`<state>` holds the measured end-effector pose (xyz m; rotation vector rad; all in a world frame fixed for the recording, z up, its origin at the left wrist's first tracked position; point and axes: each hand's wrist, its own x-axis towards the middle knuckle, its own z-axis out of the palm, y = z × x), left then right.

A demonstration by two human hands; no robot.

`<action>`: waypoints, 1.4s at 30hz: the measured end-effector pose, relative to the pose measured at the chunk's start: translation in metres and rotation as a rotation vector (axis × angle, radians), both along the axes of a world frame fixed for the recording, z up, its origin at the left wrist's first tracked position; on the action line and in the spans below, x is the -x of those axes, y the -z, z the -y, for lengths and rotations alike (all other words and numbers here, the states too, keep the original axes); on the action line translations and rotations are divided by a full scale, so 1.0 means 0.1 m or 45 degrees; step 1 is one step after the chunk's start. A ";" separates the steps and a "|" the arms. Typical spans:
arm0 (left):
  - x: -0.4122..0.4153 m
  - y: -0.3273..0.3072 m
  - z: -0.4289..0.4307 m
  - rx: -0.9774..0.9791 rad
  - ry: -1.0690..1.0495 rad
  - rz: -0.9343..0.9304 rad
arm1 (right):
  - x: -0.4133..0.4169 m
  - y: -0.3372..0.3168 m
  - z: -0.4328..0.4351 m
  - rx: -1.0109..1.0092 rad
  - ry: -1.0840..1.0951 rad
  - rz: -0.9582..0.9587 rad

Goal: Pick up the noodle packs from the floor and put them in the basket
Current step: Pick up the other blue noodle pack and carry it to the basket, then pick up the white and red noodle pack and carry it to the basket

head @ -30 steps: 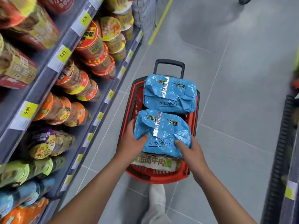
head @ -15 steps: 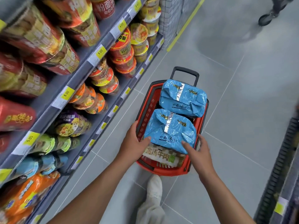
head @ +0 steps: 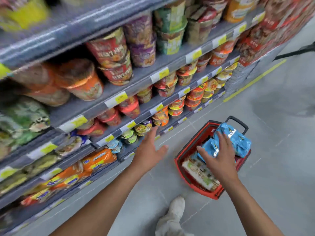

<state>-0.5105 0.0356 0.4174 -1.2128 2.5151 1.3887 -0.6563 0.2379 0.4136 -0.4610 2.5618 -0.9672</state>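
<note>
Grey floor tiles (head: 255, 116) carry the red basket (head: 180, 165) I work over. Inside it lie two blue noodle packs (head: 238, 142), above a pale pack (head: 199, 172) at its near end. My right hand (head: 219, 160) rests flat on the nearer blue one, fingers spread, gripping nothing. My left hand (head: 150, 149) hovers open left of the basket, before the shelves of noodle cups (head: 119, 65). A white shoe (head: 175, 208) stands below the basket.

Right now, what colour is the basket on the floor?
Red, with a black handle; the basket shows in the head view.
</note>
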 end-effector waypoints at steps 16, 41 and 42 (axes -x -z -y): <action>-5.20 -2.33 -0.44 0.446 -0.739 -0.196 | -3.96 -2.18 1.23 0.307 -1.242 -0.209; -9.56 -2.38 -1.76 0.638 -2.068 0.078 | -9.43 -2.43 2.09 0.336 -2.634 -0.021; -9.67 -2.38 -1.62 0.640 -2.091 0.074 | -9.56 -2.43 2.23 0.339 -2.659 -0.021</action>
